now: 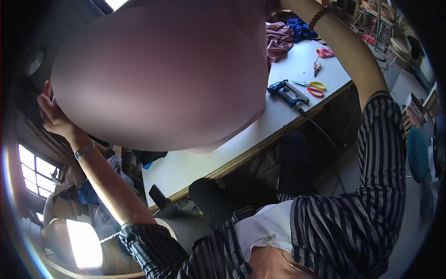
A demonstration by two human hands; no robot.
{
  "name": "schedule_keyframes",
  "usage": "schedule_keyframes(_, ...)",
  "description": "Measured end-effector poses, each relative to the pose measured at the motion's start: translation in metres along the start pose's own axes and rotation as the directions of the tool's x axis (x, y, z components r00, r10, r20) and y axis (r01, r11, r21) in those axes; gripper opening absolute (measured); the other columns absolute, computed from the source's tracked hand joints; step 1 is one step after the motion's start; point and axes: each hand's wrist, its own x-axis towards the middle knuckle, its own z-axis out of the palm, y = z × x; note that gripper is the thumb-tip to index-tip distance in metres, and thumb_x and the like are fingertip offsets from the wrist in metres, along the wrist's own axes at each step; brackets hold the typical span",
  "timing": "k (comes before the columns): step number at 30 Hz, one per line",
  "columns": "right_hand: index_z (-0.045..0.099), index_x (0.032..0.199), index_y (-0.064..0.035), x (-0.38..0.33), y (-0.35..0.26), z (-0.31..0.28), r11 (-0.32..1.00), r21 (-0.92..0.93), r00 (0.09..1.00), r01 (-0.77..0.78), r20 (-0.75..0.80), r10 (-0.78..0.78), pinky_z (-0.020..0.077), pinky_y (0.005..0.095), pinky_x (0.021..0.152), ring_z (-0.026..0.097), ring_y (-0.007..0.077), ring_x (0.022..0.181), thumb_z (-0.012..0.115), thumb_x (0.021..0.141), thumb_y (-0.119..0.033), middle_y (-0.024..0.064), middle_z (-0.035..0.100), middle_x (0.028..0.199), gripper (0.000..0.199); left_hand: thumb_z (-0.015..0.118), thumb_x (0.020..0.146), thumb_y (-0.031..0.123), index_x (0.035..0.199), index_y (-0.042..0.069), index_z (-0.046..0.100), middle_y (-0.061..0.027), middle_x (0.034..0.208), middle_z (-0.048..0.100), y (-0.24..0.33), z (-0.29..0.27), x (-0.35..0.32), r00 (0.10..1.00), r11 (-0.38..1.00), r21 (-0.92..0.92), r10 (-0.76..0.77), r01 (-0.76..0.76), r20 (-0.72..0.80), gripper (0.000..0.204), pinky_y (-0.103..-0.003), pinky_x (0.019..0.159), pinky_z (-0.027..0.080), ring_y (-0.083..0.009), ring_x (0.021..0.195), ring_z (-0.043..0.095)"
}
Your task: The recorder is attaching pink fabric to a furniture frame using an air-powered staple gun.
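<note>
Above the table (195, 169), one large pink rounded form (158, 74) fills the upper left of the view, blurred. One left hand (55, 114) lies flat against its rim at 9 o'clock, fingers spread, wearing one watch (84, 149). One right arm rises at 1 o'clock with one bead bracelet (318, 16); its hand is out of view, so its grip cannot be told. On the table: one blue power stapler (289, 92) at 3 o'clock of the form, one pair of scissors (312, 87) with yellow and red handles just beside it, one pair of pliers (317, 68), one heap of pink cloth (278, 41).
</note>
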Motion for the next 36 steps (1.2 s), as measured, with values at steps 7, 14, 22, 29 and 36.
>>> schedule_keyframes(7, 0.066, 0.111, 0.0017, 0.007, 0.076, 0.011, 0.990, -0.105, 0.992, 0.098, 0.096, -0.088, 0.0513, 0.0391, 0.069, 0.066, 0.0234, 0.088, 0.050, 0.100, -0.036, 0.0135, 0.068, 0.093, 0.043, 0.044, 0.099, 0.056, 0.088, 0.000, 0.074, -0.0126, 0.073, 0.071, -0.065, 0.041, 0.061, 0.976, 0.904, 0.422, -0.024, -0.072, 0.219, 0.065, -0.032, 0.074, 0.048, -0.0125, 0.072, 0.058)
schedule_keyframes(14, 0.059, 0.111, -0.0063, -0.154, 0.223, 0.085, 0.356, -0.423, 0.515, 0.833, 0.359, -0.778, 0.0509, 0.0440, 0.085, 0.062, 0.0350, 0.101, 0.072, 0.083, -0.013, 0.0152, 0.060, 0.109, 0.032, 0.045, 0.093, 0.062, 0.099, -0.001, 0.073, -0.0190, 0.096, 0.073, -0.119, 0.074, 0.084, 0.961, 0.864, 0.497, -0.200, 0.081, 0.192, 0.070, -0.035, 0.091, 0.046, -0.0256, 0.097, 0.067)
schedule_keyframes(22, 0.067, 0.092, 0.0001, -0.141, 0.272, 0.156, 0.277, -0.527, 0.586, 0.804, 0.781, -0.215, 0.0466, 0.0372, 0.089, 0.061, 0.0267, 0.097, 0.074, 0.074, -0.054, 0.0131, 0.065, 0.097, 0.057, 0.042, 0.092, 0.064, 0.107, 0.000, 0.072, -0.0225, 0.110, 0.069, -0.145, 0.091, 0.097, 0.944, 0.818, 0.559, -0.279, 0.137, 0.177, 0.073, -0.040, 0.097, 0.044, -0.0357, 0.110, 0.063)
schedule_keyframes(29, 0.061, 0.115, 0.0002, -0.135, 0.281, 0.166, 0.157, -0.498, 0.514, 0.853, 0.748, -0.420, 0.0475, 0.0359, 0.085, 0.061, 0.0252, 0.099, 0.077, 0.068, -0.060, 0.0143, 0.064, 0.097, 0.078, 0.023, 0.093, 0.070, 0.109, 0.002, 0.071, -0.0275, 0.111, 0.066, -0.164, 0.096, 0.093, 0.970, 0.653, 0.755, -0.215, 0.054, 0.117, 0.085, -0.048, 0.103, 0.039, -0.0450, 0.115, 0.057)
schedule_keyframes(36, 0.069, 0.085, 0.0009, -0.118, 0.267, 0.184, 0.091, -0.538, 0.545, 0.838, 0.819, -0.177, 0.0549, 0.0409, 0.076, 0.069, 0.0294, 0.073, 0.073, 0.069, -0.070, 0.0161, 0.069, 0.076, 0.073, 0.014, 0.103, 0.052, 0.112, -0.011, 0.056, -0.0388, 0.106, 0.060, -0.199, 0.089, 0.066, 0.973, 0.824, 0.564, -0.162, 0.041, 0.166, 0.076, -0.065, 0.085, 0.046, -0.0550, 0.097, 0.059)
